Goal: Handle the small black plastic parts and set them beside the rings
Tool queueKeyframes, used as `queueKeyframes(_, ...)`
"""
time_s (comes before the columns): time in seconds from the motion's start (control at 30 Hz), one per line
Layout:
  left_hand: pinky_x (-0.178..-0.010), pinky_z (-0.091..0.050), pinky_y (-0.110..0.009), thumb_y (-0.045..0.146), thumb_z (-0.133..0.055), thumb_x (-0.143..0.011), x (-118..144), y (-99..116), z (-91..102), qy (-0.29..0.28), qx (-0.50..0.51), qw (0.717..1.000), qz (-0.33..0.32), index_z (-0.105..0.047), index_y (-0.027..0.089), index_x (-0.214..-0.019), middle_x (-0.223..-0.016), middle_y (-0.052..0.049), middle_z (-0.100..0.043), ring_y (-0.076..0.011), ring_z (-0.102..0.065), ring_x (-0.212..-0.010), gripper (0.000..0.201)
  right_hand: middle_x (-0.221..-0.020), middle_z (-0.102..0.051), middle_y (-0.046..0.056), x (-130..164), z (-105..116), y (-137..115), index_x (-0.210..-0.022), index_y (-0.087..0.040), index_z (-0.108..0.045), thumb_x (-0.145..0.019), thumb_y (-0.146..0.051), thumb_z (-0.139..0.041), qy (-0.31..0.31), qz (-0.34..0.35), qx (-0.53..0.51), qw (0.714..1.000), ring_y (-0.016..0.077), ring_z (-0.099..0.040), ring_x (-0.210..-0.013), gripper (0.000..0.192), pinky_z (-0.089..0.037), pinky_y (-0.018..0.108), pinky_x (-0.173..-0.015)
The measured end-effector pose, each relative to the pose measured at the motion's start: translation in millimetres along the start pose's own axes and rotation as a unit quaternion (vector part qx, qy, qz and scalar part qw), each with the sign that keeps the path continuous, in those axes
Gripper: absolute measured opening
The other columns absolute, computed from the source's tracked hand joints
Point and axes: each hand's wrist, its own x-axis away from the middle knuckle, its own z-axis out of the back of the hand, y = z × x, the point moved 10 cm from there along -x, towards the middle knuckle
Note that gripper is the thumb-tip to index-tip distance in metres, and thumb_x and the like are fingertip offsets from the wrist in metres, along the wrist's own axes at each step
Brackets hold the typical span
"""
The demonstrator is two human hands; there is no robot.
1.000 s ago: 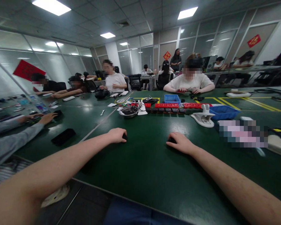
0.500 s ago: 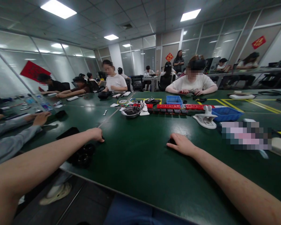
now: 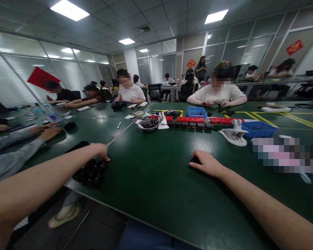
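My left hand [image 3: 101, 151] is at the left of the green table, fingers curled downward beside a group of glossy black round pieces [image 3: 95, 177]. Its fingertips are mostly hidden, and what it holds, if anything, does not show. Behind my left forearm, a flat black object [image 3: 78, 146] is partly covered. On the right, my right hand [image 3: 206, 163] rests low on the tabletop, fingers closed around a small dark rounded object [image 3: 195, 160]. Only the near edge of that object shows between thumb and fingers, so its kind is unclear.
Farther back are a metal bowl [image 3: 148, 125] with black cables, a red power strip [image 3: 191, 119], a blue bin [image 3: 259, 129], a white clip stand [image 3: 233, 133] and a wrench [image 3: 119, 125]. A co-worker's hands [image 3: 50, 132] rest at left. The table's front edge [image 3: 125, 211] runs near me.
My left hand has moved left, closer to the black round pieces; the dark bit seen at its fingertips is out of sight. My right hand stays on the dark object. The view has shifted slightly.
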Motion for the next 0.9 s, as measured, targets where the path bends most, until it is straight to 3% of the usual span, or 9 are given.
queueKeyframes(0.07, -0.069, -0.04, -0.04, 0.05, -0.069, -0.033, 2, 11, 17.0, 0.007, -0.025, 0.999, 0.033, -0.064, 0.015, -0.078, -0.089, -0.015, -0.061, -0.0358, -0.052, -0.086, 0.057, -0.084, -0.055, 0.008, 0, 0, 1, -0.084, -0.018, -0.046, -0.071, -0.055, -0.041, 0.002, -0.001, -0.006, 1.0, 0.0205, -0.051, -0.077, 0.04, -0.038, 0.032, -0.068)
queueKeyframes(0.1, -0.072, -0.039, -0.039, 0.056, -0.064, -0.039, 5, 30, 29.2, 0.03, -0.021, 0.999, 0.015, -0.061, 0.016, -0.09, -0.1, -0.014, -0.057, -0.0349, -0.049, -0.092, 0.065, -0.085, -0.054, 0.008, -1, 0, 2, -0.084, -0.018, -0.046, -0.072, -0.054, -0.04, 0.004, -0.002, -0.011, 1.0, 0.0204, -0.051, -0.077, 0.039, -0.038, 0.032, -0.068)
queueKeyframes(0.2, -0.079, -0.038, -0.031, 0.06, -0.052, -0.056, 26, 132, 47.9, 0.051, 0.084, 0.982, -0.16, -0.05, 0.019, -0.109, -0.112, -0.009, -0.051, -0.0256, -0.048, -0.098, 0.067, -0.08, -0.054, 0.006, -1, 1, 6, -0.081, -0.019, -0.045, -0.076, -0.05, -0.036, 0.013, -0.015, -0.029, 0.999, 0.0188, -0.051, -0.074, 0.032, -0.038, 0.03, -0.065)
queueKeyframes(0.33, -0.077, -0.04, -0.026, 0.055, -0.052, -0.061, 70, 273, 37.2, 0.044, 0.197, 0.919, -0.34, -0.052, 0.022, -0.105, -0.107, -0.004, -0.054, -0.02, -0.05, -0.095, 0.054, -0.075, -0.052, 0.003, 2, 7, 18, -0.085, -0.019, -0.042, -0.08, -0.044, -0.03, 0.062, -0.057, -0.077, 0.993, 0.0165, -0.05, -0.068, 0.028, -0.037, 0.028, -0.061)
queueKeyframes(0.4, -0.079, -0.039, -0.026, 0.049, -0.053, -0.064, 89, 328, 26.9, 0.042, 0.234, 0.878, -0.416, -0.051, 0.021, -0.106, -0.106, -0.004, -0.055, -0.0184, -0.05, -0.095, 0.051, -0.076, -0.051, 0.003, 4, 13, 25, -0.092, -0.019, -0.04, -0.08, -0.044, -0.03, 0.107, -0.075, -0.097, 0.987, 0.0163, -0.05, -0.069, 0.029, -0.038, 0.028, -0.062)
queueKeyframes(0.47, -0.081, -0.039, -0.028, 0.047, -0.055, -0.064, 99, 361, 25.1, 0.081, 0.252, 0.848, -0.459, -0.05, 0.019, -0.107, -0.107, -0.005, -0.054, -0.0188, -0.049, -0.096, 0.051, -0.078, -0.051, 0.003, 7, 20, 33, -0.096, -0.018, -0.039, -0.08, -0.043, -0.03, 0.153, -0.092, -0.115, 0.977, 0.0164, -0.049, -0.071, 0.031, -0.038, 0.029, -0.064)
queueKeyframes(0.57, -0.079, -0.039, -0.03, 0.04, -0.061, -0.061, 100, 384, 25.9, 0.137, 0.221, 0.843, -0.471, -0.054, 0.017, -0.101, -0.097, -0.006, -0.057, -0.0206, -0.051, -0.09, 0.046, -0.082, -0.05, 0.004, 8, 25, 47, -0.098, -0.018, -0.038, -0.081, -0.042, -0.028, 0.197, -0.11, -0.156, 0.962, 0.0164, -0.05, -0.074, 0.03, -0.039, 0.03, -0.067)
queueKeyframes(0.67, -0.073, -0.042, -0.029, 0.034, -0.061, -0.063, 93, 395, 20.8, 0.129, 0.147, 0.862, -0.469, -0.058, 0.02, -0.095, -0.086, -0.004, -0.059, -0.02, -0.053, -0.083, 0.035, -0.082, -0.051, 0.004, 6, 25, 55, -0.098, -0.018, -0.039, -0.082, -0.04, -0.025, 0.205, -0.112, -0.2, 0.951, 0.0159, -0.05, -0.074, 0.031, -0.04, 0.03, -0.067)
queueKeyframes(0.9, -0.072, -0.041, -0.03, 0.029, -0.065, -0.059, 58, 382, 16.5, 0.117, 0.072, 0.908, -0.395, -0.061, 0.02, -0.09, -0.089, -0.007, -0.054, -0.0232, -0.051, -0.087, 0.032, -0.077, -0.051, 0.002, 2, 17, 58, -0.103, -0.018, -0.038, -0.082, -0.042, -0.027, 0.177, -0.112, -0.219, 0.953, 0.0149, -0.05, -0.069, 0.034, -0.04, 0.029, -0.064)
